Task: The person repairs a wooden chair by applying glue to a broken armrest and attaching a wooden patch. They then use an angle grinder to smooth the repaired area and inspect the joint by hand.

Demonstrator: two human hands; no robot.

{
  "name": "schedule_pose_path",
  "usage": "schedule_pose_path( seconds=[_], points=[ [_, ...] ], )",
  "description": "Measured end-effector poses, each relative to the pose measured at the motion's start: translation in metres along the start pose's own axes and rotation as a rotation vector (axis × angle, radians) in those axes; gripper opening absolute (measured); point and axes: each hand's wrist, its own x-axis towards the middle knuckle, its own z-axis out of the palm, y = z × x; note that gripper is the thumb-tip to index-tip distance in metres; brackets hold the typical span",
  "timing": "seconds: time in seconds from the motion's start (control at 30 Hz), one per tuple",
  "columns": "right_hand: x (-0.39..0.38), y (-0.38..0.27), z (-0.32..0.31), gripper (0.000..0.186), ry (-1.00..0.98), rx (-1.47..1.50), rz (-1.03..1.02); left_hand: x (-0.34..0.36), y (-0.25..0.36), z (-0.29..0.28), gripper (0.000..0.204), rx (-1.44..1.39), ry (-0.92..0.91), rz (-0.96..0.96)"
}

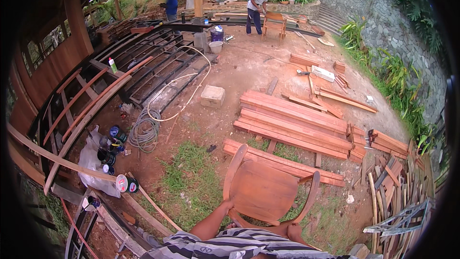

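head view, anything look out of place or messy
A crumpled plastic sheet lies bunched beside paint cans at left, and a pale hose sprawls in a loose loop instead of being coiled; both look untidy.

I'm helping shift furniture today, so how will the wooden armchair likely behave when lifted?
The wooden armchair should stay stiff, since its frame looks like rigid wood. Its broad wooden seat suggests noticeable weight. The curved arms look smooth, so they might slip a little in the grip.

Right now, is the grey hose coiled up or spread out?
Coiled: the grey hose lies in overlapping round loops on the ground.
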Motion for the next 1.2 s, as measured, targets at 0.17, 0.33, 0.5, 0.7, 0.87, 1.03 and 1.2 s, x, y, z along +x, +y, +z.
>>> schedule_pose_path(
  seconds=[0.17, 0.33, 0.5, 0.7, 0.87, 1.03, 1.2],
  points=[
    [0.014, 0.004, -0.003, 0.041, 0.021, 0.063, 0.008, 0.008, 0.008, 0.004, 0.039, -0.07, -0.051, 0.078],
    [0.039, 0.016, -0.012, 0.046, -0.057, -0.047, 0.023, 0.009, 0.011, 0.025, 0.046, -0.039, -0.03, 0.08],
    [0.018, 0.007, -0.039, 0.043, -0.105, 0.054, 0.067, -0.003, 0.011, 0.043, 0.041, -0.097, -0.033, 0.064],
    [0.04, 0.01, -0.015, 0.042, -0.066, 0.105, 0.031, 0.041, -0.009, 0.017, 0.028, -0.094, -0.03, 0.076],
    [0.055, 0.031, -0.022, 0.034, 0.077, 0.104, 0.07, 0.001, 0.03, 0.051, 0.043, -0.145, -0.017, -0.041],
    [0.039, 0.014, -0.023, 0.045, 0.194, 0.195, 0.181, -0.035, 0.034, 0.038, 0.033, -0.222, -0.037, 0.029],
    [-0.005, -0.009, 0.001, 0.046, 0.42, 0.309, 0.272, -0.052, 0.034, 0.022, 0.028, -0.069, 0.053, 0.126]
  ],
)
